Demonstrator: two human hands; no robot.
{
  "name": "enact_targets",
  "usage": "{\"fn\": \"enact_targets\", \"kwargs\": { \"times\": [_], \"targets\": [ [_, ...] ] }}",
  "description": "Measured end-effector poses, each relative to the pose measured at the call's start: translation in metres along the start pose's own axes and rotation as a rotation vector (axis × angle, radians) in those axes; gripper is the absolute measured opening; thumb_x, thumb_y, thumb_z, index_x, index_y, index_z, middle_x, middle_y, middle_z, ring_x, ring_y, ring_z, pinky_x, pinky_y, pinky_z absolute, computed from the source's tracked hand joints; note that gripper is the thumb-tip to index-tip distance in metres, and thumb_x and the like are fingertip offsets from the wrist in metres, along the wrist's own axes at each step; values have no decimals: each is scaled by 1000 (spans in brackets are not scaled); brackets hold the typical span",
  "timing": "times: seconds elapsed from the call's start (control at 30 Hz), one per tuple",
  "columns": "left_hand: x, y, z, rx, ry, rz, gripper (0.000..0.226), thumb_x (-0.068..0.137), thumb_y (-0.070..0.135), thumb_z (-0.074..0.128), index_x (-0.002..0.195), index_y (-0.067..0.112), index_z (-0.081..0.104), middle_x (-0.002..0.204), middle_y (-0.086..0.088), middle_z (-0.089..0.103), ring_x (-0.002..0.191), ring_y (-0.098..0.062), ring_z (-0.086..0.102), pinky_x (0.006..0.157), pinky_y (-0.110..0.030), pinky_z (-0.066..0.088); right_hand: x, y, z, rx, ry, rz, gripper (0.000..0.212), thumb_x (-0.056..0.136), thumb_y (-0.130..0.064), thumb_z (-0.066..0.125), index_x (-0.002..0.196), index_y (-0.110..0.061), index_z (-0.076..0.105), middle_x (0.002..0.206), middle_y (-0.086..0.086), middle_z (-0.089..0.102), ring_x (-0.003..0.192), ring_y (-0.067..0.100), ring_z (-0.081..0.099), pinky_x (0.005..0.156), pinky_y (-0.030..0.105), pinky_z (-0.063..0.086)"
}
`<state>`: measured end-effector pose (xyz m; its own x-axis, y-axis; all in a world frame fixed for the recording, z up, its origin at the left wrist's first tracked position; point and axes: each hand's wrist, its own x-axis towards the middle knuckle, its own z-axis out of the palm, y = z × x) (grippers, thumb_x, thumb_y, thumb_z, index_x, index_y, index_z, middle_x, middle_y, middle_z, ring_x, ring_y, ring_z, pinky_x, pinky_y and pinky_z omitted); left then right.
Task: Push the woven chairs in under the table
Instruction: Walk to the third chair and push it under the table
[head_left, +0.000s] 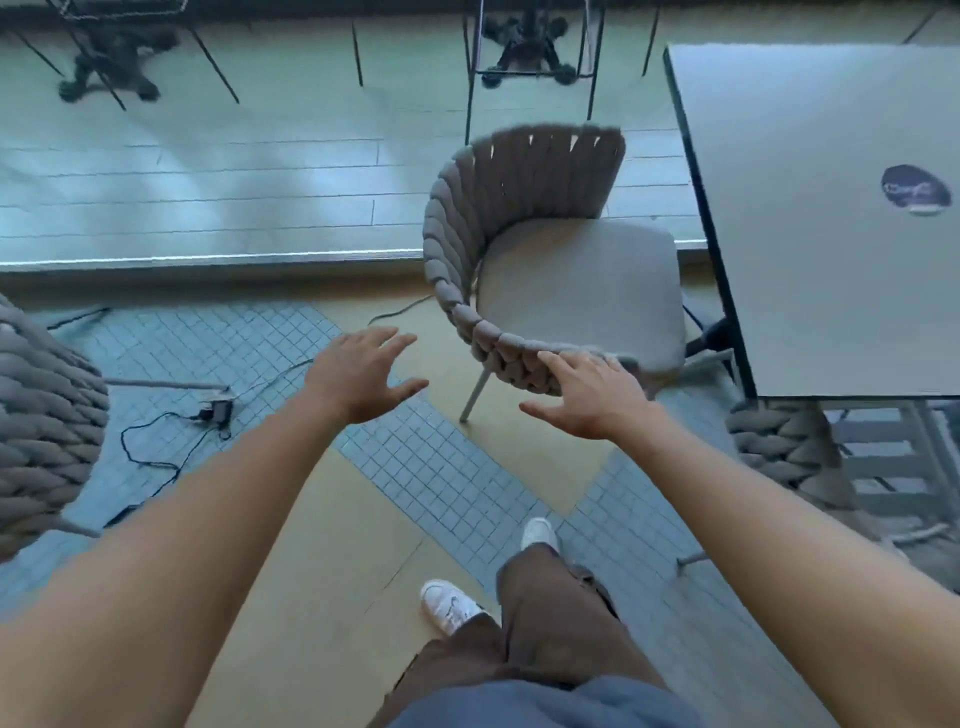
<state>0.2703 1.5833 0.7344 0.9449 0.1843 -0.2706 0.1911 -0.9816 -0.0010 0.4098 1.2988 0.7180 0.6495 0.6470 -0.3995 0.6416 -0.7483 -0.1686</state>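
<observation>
- A woven chair (550, 260) is seen standing left of the table (831, 218), its seat facing the table edge and only its front corner near that edge; it is not yet tucked under.
- The right hand (587, 400) is spread wide, its fingertips (553, 364) at the braided near rim of the chair; whether they press on it or only brush it cannot be told. Nothing is held.
- The left hand (363, 374) is also spread wide and empty, held in the air just left of the chair, apart from it.
- The step in hand is judged to be the reach for this chair, before any push.
- Next, both hands would need to be set on the curved back and the chair driven rightward toward the table.
- A cable (156, 441) lies on the floor (322, 571) to the left, clear of the likely path.
- A second chair (779, 447) is partly under the table's near side; a third (47, 415) stands far left.
</observation>
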Motion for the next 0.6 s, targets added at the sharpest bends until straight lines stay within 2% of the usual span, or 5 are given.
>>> {"fn": "enact_targets", "kwargs": {
  "times": [0.2,0.33,0.6],
  "targets": [
    [68,-7,-17,72,17,149,78,91,72,44,154,27,36,157,-3,42,142,-27,41,115,-47,34,25,-3,0,73,32,65,82,84,-81,41,150,-33,36,150,2,50,138,27,42,116,50,27],
    [110,-3,-25,90,34,244,74,91,70,46,152,27,39,156,-2,43,143,-24,39,118,-47,29,63,-3,-2,129,12,107,86,87,-80,41,156,-29,29,157,2,42,144,26,35,119,56,20],
    [184,-21,-21,84,-32,289,74,92,71,43,153,29,37,157,-1,41,145,-21,37,120,-45,24,139,-7,-6,188,-77,113,91,87,-81,39,159,-27,22,160,3,37,148,24,27,121,53,16]
  ]
}}
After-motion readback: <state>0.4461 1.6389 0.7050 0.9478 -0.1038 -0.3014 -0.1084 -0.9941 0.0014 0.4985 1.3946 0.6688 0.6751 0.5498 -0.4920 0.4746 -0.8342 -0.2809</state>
